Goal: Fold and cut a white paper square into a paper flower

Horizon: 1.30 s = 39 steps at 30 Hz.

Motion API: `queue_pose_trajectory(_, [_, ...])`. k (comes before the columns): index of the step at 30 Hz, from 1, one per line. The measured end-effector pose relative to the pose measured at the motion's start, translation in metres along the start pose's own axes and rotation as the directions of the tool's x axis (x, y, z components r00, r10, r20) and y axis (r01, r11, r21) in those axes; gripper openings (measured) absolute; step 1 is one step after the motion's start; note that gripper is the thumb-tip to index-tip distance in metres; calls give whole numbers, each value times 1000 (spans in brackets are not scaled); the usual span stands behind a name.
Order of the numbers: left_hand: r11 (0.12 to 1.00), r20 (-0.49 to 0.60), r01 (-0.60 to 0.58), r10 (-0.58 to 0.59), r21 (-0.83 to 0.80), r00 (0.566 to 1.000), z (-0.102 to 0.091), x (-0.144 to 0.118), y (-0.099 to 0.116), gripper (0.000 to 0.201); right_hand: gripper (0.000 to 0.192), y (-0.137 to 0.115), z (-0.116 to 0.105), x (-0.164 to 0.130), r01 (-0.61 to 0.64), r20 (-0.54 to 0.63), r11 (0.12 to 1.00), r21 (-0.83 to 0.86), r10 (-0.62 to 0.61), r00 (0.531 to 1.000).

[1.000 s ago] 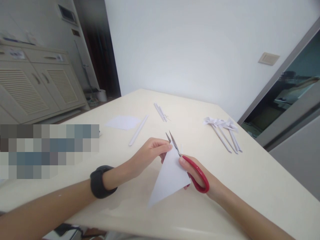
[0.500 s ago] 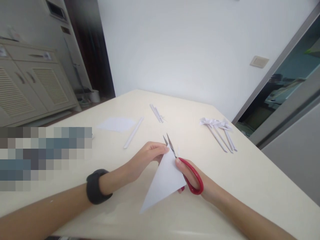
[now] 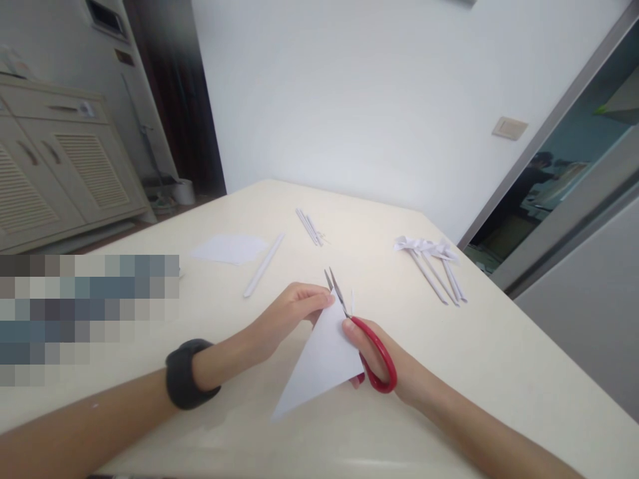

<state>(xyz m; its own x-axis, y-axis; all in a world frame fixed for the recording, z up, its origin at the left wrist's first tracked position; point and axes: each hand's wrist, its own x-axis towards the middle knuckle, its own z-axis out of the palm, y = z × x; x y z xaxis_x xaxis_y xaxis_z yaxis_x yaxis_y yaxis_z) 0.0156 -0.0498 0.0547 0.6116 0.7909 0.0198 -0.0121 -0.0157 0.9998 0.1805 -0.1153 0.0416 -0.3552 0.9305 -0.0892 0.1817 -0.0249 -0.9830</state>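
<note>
White folded paper (image 3: 322, 359) pinched in left hand (image 3: 284, 319) | right hand (image 3: 384, 362) grips red scissors (image 3: 367, 342), blades at top edge

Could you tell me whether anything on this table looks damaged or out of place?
Nothing stands out. The left hand pinches a folded white paper triangle while the right hand works red-handled scissors at its tip; rolled white paper sticks lie grouped on the cream table.
</note>
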Motion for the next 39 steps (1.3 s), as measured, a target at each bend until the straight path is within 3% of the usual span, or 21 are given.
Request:
queue_pose_trajectory(5, [1000,6,16,-16,6,1000,0,-1,0,32,35,1,1,-2,-17,-19,1000,-13,17,1000])
queue_pose_trajectory(13, [999,21,-11,10,37,1000,-4,-1,-2,31,40,1,3,-4,12,-3,1000,0,-12,1000])
queue_pose_trajectory(17, [998,33,-36,34,44,999,-4,-2,-1,31,40,-5,-6,-3,49,-68,996,71,-44,997])
queue_pose_trajectory(23, [977,16,-91,90,191,996,-1,-1,-1,33,20,-16,-23,-1,11,-53,992,122,-5,999])
queue_pose_trajectory(26, [967,-14,-102,108,232,994,0,-1,-2,35,21,-17,-22,-1,-15,-66,995,95,21,998])
queue_pose_trajectory(29, [981,-2,-63,65,185,998,0,-1,-2,33,21,-16,-20,-1,13,-135,997,71,-3,991])
queue_pose_trajectory(32, [995,158,38,-53,96,986,0,-2,2,17,22,-15,-23,1,38,-206,997,73,-22,978])
queue_pose_trajectory(35, [994,274,89,-104,69,956,1,-2,7,15,23,-14,-30,2,78,-277,993,92,-50,960])
queue_pose_trajectory(39, [989,191,109,-127,101,973,1,-1,5,19,24,-14,-38,4,90,-318,992,88,-57,946])
